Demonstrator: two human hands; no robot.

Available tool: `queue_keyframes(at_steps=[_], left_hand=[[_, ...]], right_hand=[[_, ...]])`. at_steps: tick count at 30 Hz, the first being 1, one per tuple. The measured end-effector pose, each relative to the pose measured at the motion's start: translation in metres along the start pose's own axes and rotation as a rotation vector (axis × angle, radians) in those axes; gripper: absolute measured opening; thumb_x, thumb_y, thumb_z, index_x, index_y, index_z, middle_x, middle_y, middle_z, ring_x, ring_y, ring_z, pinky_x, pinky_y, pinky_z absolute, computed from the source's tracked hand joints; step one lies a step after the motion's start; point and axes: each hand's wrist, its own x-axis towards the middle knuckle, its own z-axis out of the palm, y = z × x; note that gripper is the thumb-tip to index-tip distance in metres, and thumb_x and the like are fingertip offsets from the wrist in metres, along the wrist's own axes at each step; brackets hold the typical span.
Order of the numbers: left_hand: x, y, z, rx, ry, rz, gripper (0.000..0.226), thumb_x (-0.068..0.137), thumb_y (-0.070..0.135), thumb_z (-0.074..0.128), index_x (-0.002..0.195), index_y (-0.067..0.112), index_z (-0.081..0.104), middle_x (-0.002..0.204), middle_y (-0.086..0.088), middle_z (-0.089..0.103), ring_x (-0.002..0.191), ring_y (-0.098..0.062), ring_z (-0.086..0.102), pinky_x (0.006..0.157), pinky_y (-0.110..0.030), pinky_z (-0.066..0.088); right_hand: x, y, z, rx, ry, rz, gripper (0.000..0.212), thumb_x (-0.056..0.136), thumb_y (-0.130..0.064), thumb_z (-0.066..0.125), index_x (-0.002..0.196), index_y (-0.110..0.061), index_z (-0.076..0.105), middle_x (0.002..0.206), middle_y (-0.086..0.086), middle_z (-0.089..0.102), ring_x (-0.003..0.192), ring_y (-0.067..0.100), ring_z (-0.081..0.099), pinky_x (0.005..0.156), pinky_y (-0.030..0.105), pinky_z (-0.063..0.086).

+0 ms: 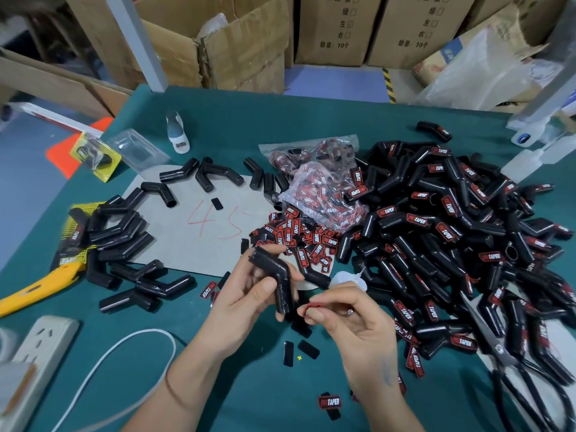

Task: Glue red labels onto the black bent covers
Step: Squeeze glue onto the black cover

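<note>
Head view: left hand (249, 294) grip holds one black bent cover (276, 280); right hand (352, 319) pinches one red label (311, 307).

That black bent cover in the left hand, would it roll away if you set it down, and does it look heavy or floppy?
The black bent cover probably won't roll: its elbow bend should stop it, as with the ones lying still on the grey sheet. It looks light, since the left hand holds it with fingertips alone. It seems to keep its shape, so likely fairly stiff, with a glossy, perhaps slippery, surface.
</note>
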Motion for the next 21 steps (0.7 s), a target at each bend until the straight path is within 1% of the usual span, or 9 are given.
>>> queue_keyframes(at_steps=[1,3,6,8,11,13,15,18,21], left_hand=[[-0.001,-0.002,-0.001,0.017,-0.014,0.000,0.048,0.101,0.040,0.068,0.142,0.020,0.054,0.113,-0.012,0.070,0.084,-0.025,0.067,0.061,-0.029,0.053],[-0.002,-0.004,-0.003,0.046,-0.042,-0.005,0.045,0.104,0.039,0.064,0.144,0.021,0.055,0.114,-0.012,0.069,0.081,-0.023,0.065,0.060,-0.029,0.052],[-0.005,-0.007,-0.005,0.093,-0.071,-0.013,0.045,0.106,0.039,0.062,0.146,0.021,0.053,0.116,-0.013,0.068,0.085,-0.022,0.066,0.062,-0.028,0.054],[-0.006,-0.008,-0.005,0.121,-0.075,-0.020,0.044,0.105,0.040,0.063,0.145,0.023,0.054,0.117,-0.012,0.068,0.087,-0.022,0.066,0.063,-0.029,0.055],[-0.007,-0.009,-0.004,0.151,-0.072,-0.027,0.044,0.105,0.041,0.063,0.145,0.024,0.054,0.118,-0.010,0.069,0.087,-0.022,0.066,0.065,-0.030,0.055],[-0.007,-0.009,-0.004,0.160,-0.072,-0.029,0.044,0.105,0.041,0.063,0.145,0.023,0.054,0.118,-0.008,0.069,0.087,-0.022,0.065,0.065,-0.030,0.055],[-0.006,-0.009,-0.004,0.171,-0.075,-0.029,0.044,0.106,0.040,0.063,0.145,0.023,0.054,0.119,-0.008,0.068,0.086,-0.022,0.065,0.066,-0.030,0.055],[-0.007,-0.009,-0.005,0.199,-0.092,-0.030,0.044,0.107,0.037,0.062,0.146,0.021,0.052,0.120,-0.008,0.067,0.083,-0.024,0.063,0.069,-0.030,0.056],[-0.007,-0.010,-0.006,0.220,-0.110,-0.027,0.044,0.107,0.035,0.061,0.147,0.019,0.051,0.119,-0.010,0.064,0.083,-0.024,0.063,0.070,-0.031,0.056]], right_hand=[[-0.001,0.000,0.000,-0.014,-0.003,0.042,0.017,0.079,-0.041,0.087,0.091,-0.031,0.079,0.089,0.008,0.074,0.085,0.027,0.076,0.076,0.033,0.062],[-0.001,0.001,-0.001,-0.017,-0.018,0.093,0.016,0.076,-0.037,0.087,0.088,-0.032,0.077,0.087,0.009,0.074,0.080,0.019,0.072,0.071,0.028,0.059],[0.001,0.001,-0.003,0.047,-0.059,0.164,0.029,0.074,-0.049,0.089,0.086,-0.026,0.075,0.084,0.008,0.073,0.074,0.015,0.067,0.067,0.027,0.057],[0.003,0.001,-0.003,0.095,-0.074,0.222,0.035,0.073,-0.052,0.090,0.087,-0.023,0.075,0.084,0.007,0.074,0.074,0.014,0.070,0.067,0.026,0.057],[0.004,0.004,-0.002,0.120,-0.111,0.269,0.033,0.075,-0.049,0.089,0.091,-0.023,0.077,0.091,0.010,0.076,0.077,0.021,0.075,0.069,0.026,0.058],[0.004,0.006,-0.002,0.119,-0.100,0.286,0.036,0.073,-0.050,0.091,0.093,-0.024,0.077,0.087,0.004,0.074,0.077,0.019,0.072,0.069,0.026,0.058],[0.005,0.009,-0.002,0.117,-0.077,0.293,0.033,0.073,-0.045,0.092,0.094,-0.025,0.076,0.083,0.000,0.071,0.076,0.016,0.069,0.068,0.026,0.058],[0.005,0.010,-0.002,0.126,-0.065,0.279,0.020,0.074,-0.033,0.085,0.091,-0.025,0.075,0.082,-0.002,0.070,0.075,0.012,0.065,0.067,0.025,0.056],[0.005,0.010,-0.001,0.130,-0.057,0.278,0.020,0.074,-0.032,0.084,0.089,-0.024,0.074,0.081,-0.001,0.068,0.077,0.017,0.064,0.068,0.026,0.055]])
